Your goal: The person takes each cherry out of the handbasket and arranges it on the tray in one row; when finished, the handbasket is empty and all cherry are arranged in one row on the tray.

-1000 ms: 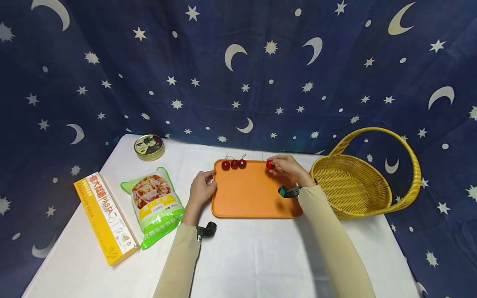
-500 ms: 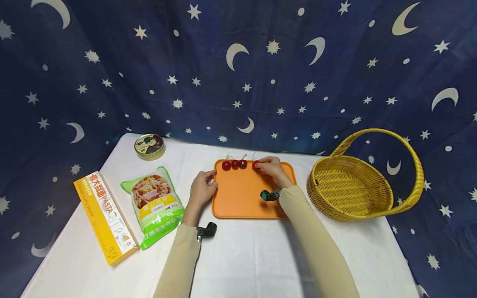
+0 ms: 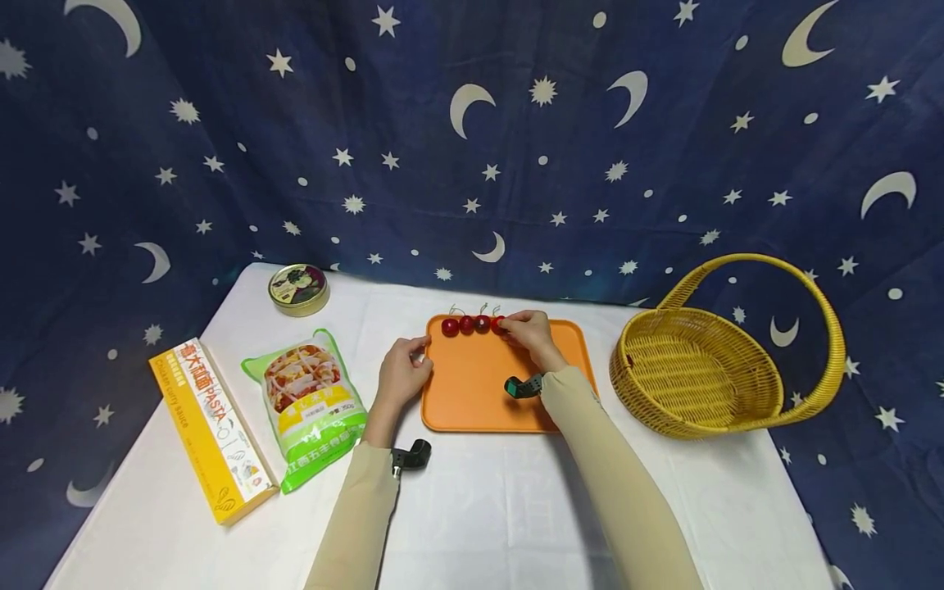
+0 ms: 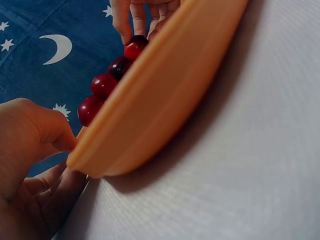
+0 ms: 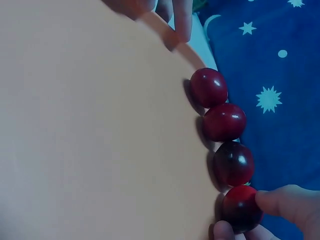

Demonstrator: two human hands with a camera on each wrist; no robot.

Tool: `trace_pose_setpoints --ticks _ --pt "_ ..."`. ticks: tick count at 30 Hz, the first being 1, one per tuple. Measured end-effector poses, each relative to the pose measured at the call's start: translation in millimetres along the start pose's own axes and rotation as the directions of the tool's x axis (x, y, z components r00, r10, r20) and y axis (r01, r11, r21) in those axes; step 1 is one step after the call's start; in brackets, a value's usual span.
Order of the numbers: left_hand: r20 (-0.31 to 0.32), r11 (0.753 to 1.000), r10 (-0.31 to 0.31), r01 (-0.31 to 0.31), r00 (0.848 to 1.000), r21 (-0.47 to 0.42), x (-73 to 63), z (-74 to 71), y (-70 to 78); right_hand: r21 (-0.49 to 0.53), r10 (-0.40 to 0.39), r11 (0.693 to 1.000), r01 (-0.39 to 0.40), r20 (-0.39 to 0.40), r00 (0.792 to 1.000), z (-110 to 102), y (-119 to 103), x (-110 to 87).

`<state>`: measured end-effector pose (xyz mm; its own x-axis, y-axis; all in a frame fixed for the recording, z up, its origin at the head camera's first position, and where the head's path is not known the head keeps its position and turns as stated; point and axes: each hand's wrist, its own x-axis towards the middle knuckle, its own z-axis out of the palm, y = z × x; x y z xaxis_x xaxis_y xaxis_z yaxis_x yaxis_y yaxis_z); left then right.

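One cherry has been moved leftward since the earlier frame and is now located at the right end of a row of three other cherries, along the far edge of the orange tray. It is pinched by the thumb and fingers of the right hand; the tray's far left corner is gripped between the left hand's thumb and fingers.
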<state>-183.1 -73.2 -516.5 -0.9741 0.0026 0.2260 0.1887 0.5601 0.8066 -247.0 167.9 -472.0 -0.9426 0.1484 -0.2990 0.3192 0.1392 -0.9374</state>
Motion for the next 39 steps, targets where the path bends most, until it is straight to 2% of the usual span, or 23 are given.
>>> trace_pose_setpoints --ticks 10,17,25,29,33,36,39 --pt "-0.003 1.000 0.016 -0.016 1.000 -0.012 -0.6 3.5 1.8 -0.049 0.013 0.999 -0.014 -0.018 1.000 -6 -1 -2.9" --pt "0.001 1.000 0.015 -0.015 1.000 0.003 1.2 4.9 0.2 -0.122 -0.046 0.992 0.044 -0.007 0.999 -27 -8 -8.3" --pt "-0.012 1.000 0.023 -0.023 1.000 0.002 2.0 2.4 1.0 -0.236 -0.117 0.964 0.119 0.019 0.993 -85 -43 -25.7" --pt "-0.019 1.000 0.018 -0.018 1.000 0.000 1.3 0.1 1.8 -0.289 -0.125 0.949 0.122 0.008 0.992 -119 -59 -36.2" --pt "-0.016 1.000 0.007 -0.007 1.000 0.001 -0.3 -0.1 2.2 -0.327 -0.129 0.937 0.121 -0.001 0.992 -156 -64 -44.2" --pt "-0.012 1.000 0.004 -0.004 1.000 -0.002 -0.5 0.6 2.3 -0.348 -0.094 0.933 0.088 0.000 0.996 -182 -60 -48.4" --pt "-0.012 1.000 0.007 -0.007 1.000 -0.005 -0.7 1.5 1.6 -0.380 0.004 0.925 0.000 0.009 1.000 -202 -50 -51.6"
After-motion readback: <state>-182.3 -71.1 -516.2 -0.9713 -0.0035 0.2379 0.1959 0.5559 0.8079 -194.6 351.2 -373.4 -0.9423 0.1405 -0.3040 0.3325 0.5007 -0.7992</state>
